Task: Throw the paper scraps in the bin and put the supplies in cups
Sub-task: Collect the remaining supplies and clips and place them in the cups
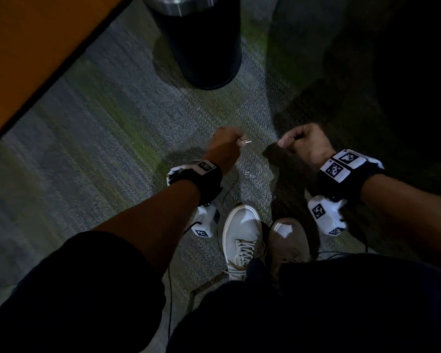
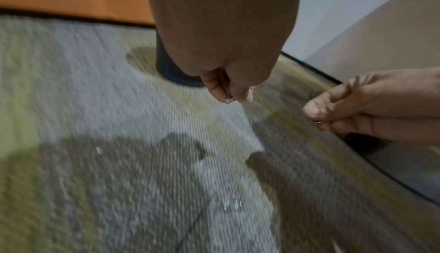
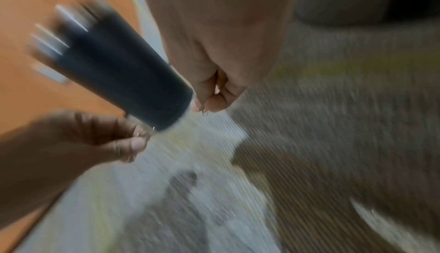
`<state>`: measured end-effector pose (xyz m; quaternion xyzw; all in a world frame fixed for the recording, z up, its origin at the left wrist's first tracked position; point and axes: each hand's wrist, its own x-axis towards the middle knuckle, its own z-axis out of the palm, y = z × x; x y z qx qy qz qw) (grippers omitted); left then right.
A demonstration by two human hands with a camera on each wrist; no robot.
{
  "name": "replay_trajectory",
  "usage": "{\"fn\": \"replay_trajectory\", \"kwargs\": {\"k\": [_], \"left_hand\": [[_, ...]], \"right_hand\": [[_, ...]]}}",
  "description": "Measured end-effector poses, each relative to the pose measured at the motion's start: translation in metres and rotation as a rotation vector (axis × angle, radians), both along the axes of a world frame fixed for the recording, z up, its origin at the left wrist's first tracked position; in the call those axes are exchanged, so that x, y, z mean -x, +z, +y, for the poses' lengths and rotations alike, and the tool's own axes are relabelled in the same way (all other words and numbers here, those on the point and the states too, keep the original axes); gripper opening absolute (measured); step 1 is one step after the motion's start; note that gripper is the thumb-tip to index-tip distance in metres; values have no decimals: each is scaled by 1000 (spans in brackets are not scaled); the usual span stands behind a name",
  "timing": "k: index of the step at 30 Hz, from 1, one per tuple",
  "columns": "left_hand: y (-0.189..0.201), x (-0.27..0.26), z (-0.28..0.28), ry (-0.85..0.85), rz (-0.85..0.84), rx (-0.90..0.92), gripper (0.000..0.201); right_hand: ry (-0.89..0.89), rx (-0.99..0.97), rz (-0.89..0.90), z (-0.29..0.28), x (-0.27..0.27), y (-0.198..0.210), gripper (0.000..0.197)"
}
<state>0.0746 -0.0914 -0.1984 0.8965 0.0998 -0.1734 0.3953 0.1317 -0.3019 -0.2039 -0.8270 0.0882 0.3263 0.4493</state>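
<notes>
I am bent over a grey-green carpet. My left hand [image 1: 224, 146] pinches a few small silver metal clips [image 1: 246, 141] between thumb and curled fingers; the left wrist view shows them glinting at the fingertips [image 2: 229, 100]. To its right, my right hand [image 1: 303, 143] is curled too, and a thin wire clip [image 3: 205, 112] pokes out of its pinched fingertips. Several loose clips [image 1: 250, 174] glint on the carpet below and between the hands, also visible as loose clips [image 2: 228, 203] from the left wrist. The black bin [image 1: 201, 47] with a steel rim stands on the floor beyond the hands.
An orange table edge [image 1: 36, 59] runs diagonally at the upper left. My two shoes [image 1: 242, 233] stand just behind the loose clips. A dark object fills the far right. The wrist views are blurred by motion.
</notes>
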Motion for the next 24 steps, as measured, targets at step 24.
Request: {"fn": "replay_trajectory", "kwargs": {"k": [24], "left_hand": [[610,-63,-130,-79,-1096,-22,5]], "right_hand": [[-193,-349,-1078,-77,18,620,5]]}}
